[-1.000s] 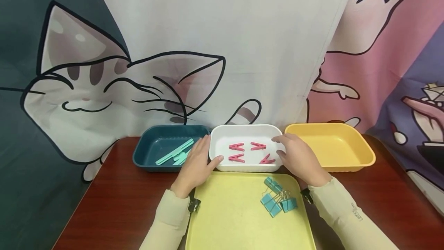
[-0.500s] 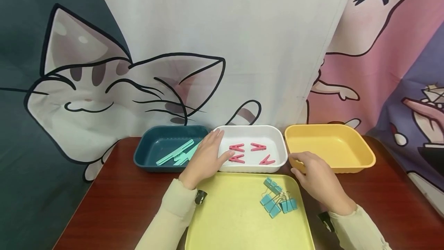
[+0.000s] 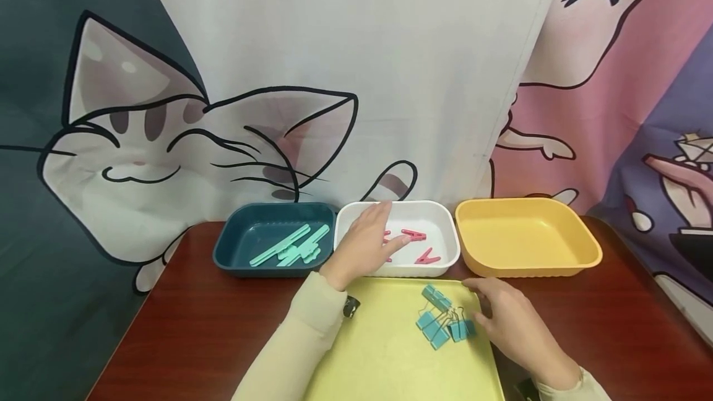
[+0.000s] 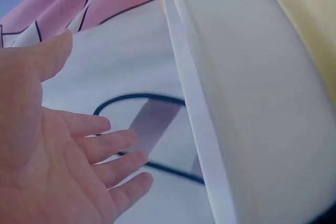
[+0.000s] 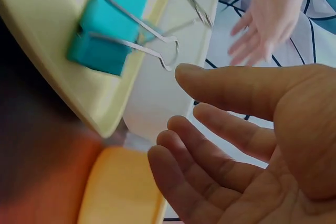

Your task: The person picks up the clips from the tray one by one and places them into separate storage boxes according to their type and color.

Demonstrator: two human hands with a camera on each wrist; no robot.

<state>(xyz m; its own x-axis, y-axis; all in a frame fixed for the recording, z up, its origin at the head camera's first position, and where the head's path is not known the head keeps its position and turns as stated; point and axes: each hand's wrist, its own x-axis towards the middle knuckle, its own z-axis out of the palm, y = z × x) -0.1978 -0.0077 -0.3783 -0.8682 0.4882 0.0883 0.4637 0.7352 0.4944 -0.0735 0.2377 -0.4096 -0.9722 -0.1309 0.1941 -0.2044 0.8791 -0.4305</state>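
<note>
My left hand (image 3: 364, 246) is over the white bin (image 3: 450, 246), fingers extended and nothing in them; it hides part of the pink clothespins (image 3: 427, 257) lying there. Beside the right edge of the yellow tray (image 3: 401, 364), my right hand (image 3: 509, 323) reaches in with relaxed, parted fingers and holds nothing. Its fingertips are close to several teal binder clips (image 3: 433, 327) bunched at the tray's far right. In the right wrist view, one teal binder clip (image 5: 107, 35) with silver wire handles shows just past the thumb.
A dark teal bin (image 3: 234, 265) holding mint-coloured sticks or long clips (image 3: 281, 245) stands left of the white bin. To its right is a yellow bin (image 3: 529, 240). All three line the back of the reddish-brown table (image 3: 184, 327), against a cartoon-printed curtain (image 3: 401, 67).
My left hand has moved right, from between the teal and white bins to over the white bin. The right hand has come back from the white bin's right end to the tray's right edge.
</note>
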